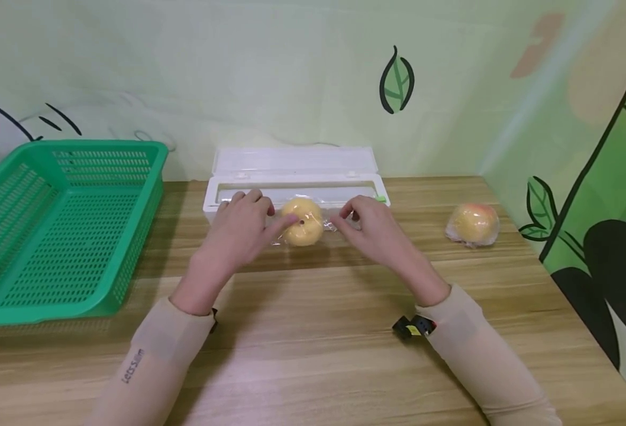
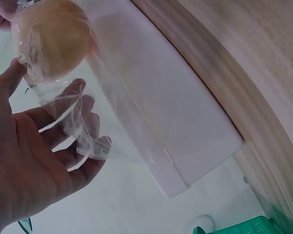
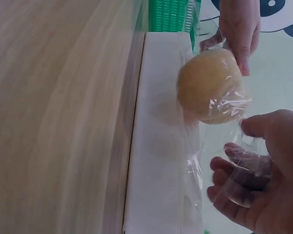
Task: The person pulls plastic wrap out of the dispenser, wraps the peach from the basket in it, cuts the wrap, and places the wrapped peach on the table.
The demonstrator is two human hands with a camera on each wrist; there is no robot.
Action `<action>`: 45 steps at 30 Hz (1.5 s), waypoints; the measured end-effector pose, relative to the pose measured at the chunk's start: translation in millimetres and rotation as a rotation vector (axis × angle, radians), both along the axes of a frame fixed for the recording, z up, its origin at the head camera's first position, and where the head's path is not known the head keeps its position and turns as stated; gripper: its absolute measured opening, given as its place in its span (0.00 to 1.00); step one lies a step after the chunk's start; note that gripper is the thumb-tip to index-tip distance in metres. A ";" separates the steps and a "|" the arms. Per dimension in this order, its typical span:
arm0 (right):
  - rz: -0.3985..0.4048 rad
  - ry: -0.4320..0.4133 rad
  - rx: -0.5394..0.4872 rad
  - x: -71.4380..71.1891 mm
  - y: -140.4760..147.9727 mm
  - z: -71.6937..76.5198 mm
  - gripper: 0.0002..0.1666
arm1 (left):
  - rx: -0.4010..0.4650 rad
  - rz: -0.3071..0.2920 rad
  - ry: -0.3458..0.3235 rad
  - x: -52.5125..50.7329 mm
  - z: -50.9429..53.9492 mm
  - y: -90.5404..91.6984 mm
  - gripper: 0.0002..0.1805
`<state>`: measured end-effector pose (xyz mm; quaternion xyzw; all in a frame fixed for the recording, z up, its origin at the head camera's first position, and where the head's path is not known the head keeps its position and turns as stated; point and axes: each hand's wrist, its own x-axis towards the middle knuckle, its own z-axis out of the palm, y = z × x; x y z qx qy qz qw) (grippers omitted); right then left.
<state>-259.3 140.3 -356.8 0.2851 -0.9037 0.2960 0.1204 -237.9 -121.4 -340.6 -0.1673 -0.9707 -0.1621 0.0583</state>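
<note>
A round yellow fruit (image 1: pixel 303 222), dark-spotted at its centre, is held up in clear plastic wrap (image 3: pixel 193 170) in front of a white wrap dispenser box (image 1: pixel 291 184) with a raised lid. My left hand (image 1: pixel 241 228) holds the film on the fruit's left; its thumb presses by the fruit, and the film crosses its bent fingers in the left wrist view. On the other side, my right hand (image 1: pixel 368 228) holds the film, thumb at the fruit's edge and fingers curled under the sheet in the right wrist view. Glare on the film partly hides where fingers grip.
A green plastic basket (image 1: pixel 68 236) stands on the wooden table (image 1: pixel 313 343) at the left. Another yellow and red fruit (image 1: pixel 473 225), wrapped in film, sits at the right. A printed wall covering (image 1: pixel 291 77) hangs behind the dispenser.
</note>
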 end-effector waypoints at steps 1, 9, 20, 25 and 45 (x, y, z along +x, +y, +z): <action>0.004 0.009 0.000 -0.2 0.1 0.7 0.13 | 0.000 -0.006 -0.002 -0.7 0.3 -0.5 0.40; 0.110 0.309 -0.040 5.4 -8.4 11.9 0.25 | 0.000 -0.042 -0.009 -2.8 1.0 -2.4 0.35; 0.264 0.144 0.292 15.6 -37.3 13.7 0.57 | 0.031 -0.050 -0.011 -7.5 4.3 -4.8 0.35; 0.251 0.135 0.259 12.6 -39.6 10.5 0.53 | 0.034 -0.058 -0.018 -9.9 3.9 -5.2 0.35; 0.233 -0.007 0.076 -2.7 -36.7 17.7 0.48 | 0.247 -0.202 0.095 -9.0 15.6 -10.8 0.32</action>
